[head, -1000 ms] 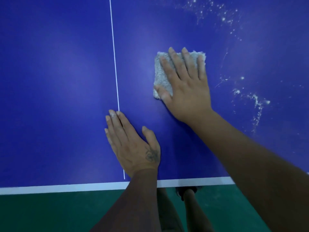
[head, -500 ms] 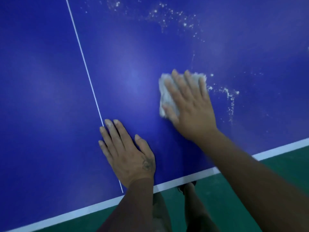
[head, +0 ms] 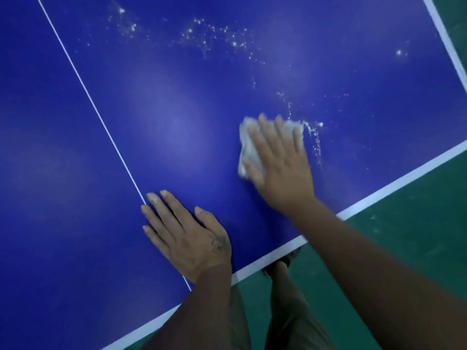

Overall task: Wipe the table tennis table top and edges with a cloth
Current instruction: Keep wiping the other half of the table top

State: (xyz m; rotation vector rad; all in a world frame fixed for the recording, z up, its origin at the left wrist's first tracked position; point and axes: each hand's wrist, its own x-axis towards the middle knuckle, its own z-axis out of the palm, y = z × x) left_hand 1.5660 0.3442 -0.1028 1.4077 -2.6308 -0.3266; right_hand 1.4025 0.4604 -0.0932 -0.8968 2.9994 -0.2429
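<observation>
**Soft cloth pressed flat under the right hand, dust just past the fingertips**

The cloth point(head: 249, 150) is seen folded into a small pad under the fingers of the right hand point(head: 283, 170), which is laid flat on it with the fingers straight and spread; nothing is gripped. The pad shows past the fingertips and on the thumb side. The left hand point(head: 188, 233) is rested palm down on the table point(head: 177, 109), fingers straight, beside the thin white line point(head: 101, 117) at its fingertips, and holds nothing.

White dust point(head: 314, 140) is scattered just beyond the little-finger side of the right hand, and more lies well ahead of its fingertips. The white edge band point(head: 379, 195) runs behind the right wrist.

The cloth is judged to be light, soft and limp, so it is best driven by flat pressure from above rather than pinched; a loose corner may fold under or slip out. The table top looks hard and smooth, so the pad should slide easily. For the edges, the cloth would probably need to be wrapped over the rim and held between thumb and fingers.
</observation>
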